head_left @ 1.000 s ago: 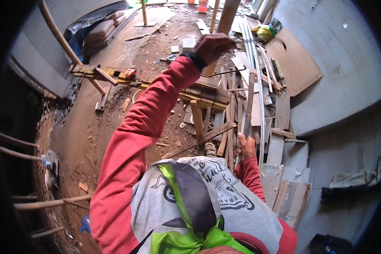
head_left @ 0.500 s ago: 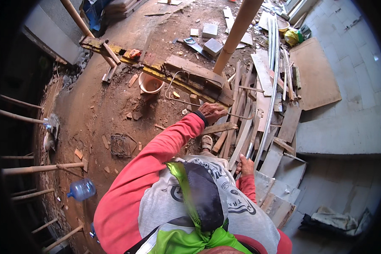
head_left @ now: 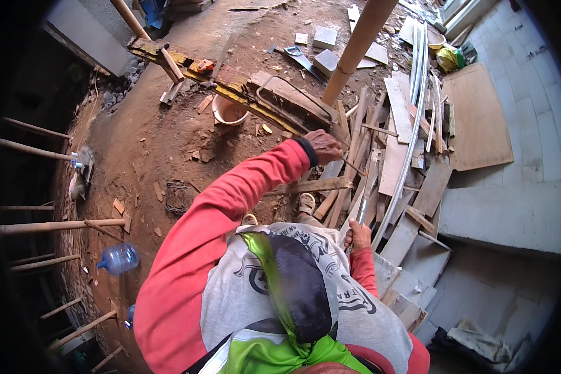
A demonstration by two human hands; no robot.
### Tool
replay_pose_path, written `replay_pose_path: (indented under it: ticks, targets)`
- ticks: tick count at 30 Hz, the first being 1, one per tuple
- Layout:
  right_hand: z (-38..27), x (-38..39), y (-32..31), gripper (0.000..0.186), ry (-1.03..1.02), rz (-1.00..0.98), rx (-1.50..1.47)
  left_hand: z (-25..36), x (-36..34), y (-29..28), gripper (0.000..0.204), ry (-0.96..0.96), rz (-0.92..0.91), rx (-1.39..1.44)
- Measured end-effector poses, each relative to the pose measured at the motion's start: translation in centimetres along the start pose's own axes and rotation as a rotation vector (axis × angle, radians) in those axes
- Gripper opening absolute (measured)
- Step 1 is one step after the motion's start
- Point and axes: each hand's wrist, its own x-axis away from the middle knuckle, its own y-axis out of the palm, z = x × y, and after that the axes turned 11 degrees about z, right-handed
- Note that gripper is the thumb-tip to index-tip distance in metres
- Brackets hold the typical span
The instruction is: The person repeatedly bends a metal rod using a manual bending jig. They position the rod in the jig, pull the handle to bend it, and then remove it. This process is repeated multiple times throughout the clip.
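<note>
My left hand (head_left: 322,147) is closed on a bent thin metal rod (head_left: 354,167) at the end of a narrow, weathered plank bench (head_left: 237,93) with yellow edges. The rod loops up over the planks and runs down to the right. A small orange tool (head_left: 204,66) lies on the bench. Lower right, my right hand (head_left: 358,235) grips a straight metal bar (head_left: 363,209) beside the pile of boards (head_left: 397,112).
An upright bamboo post (head_left: 359,43) stands behind the bench, a bucket (head_left: 229,113) beneath. A handsaw (head_left: 300,60) and blocks (head_left: 325,37) lie beyond. A blue bottle (head_left: 118,258) and bamboo poles (head_left: 56,227) are at left; long pipes (head_left: 411,131) and a wall (head_left: 505,112) at right.
My left hand came down from high by the bamboo post to the bench end, then shifted slightly up and right with the rod. My right hand stays low on the bar.
</note>
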Motion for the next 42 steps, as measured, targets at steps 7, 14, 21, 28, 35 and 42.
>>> replay_pose_path:
  ticks: [7,14,21,28,35,42]
  targets:
    - [-2.0,-5.4,2.0,0.041,-0.765,0.238,0.364,2.1,7.3,3.9,0.020,-0.169,0.048,0.132]
    - [-12.0,-2.7,6.6,0.034,-1.037,0.228,0.197,2.6,7.0,3.9,0.020,-0.231,-0.048,0.118]
    - [-8.9,-6.0,10.5,0.031,-0.948,0.002,0.382,2.7,5.1,3.4,0.016,-0.357,0.010,0.140]
    - [-7.7,-6.8,10.2,0.027,-1.065,0.041,0.455,-3.0,8.5,-4.1,0.038,-0.752,0.884,-0.254]
    - [-8.2,-8.6,10.7,0.026,-1.004,-0.057,0.381,-13.0,13.4,-1.9,0.030,-1.662,0.661,0.678]
    - [-10.0,-5.2,8.7,0.026,-1.080,0.025,0.489,-9.0,13.9,-0.6,0.021,-1.285,0.926,0.353]
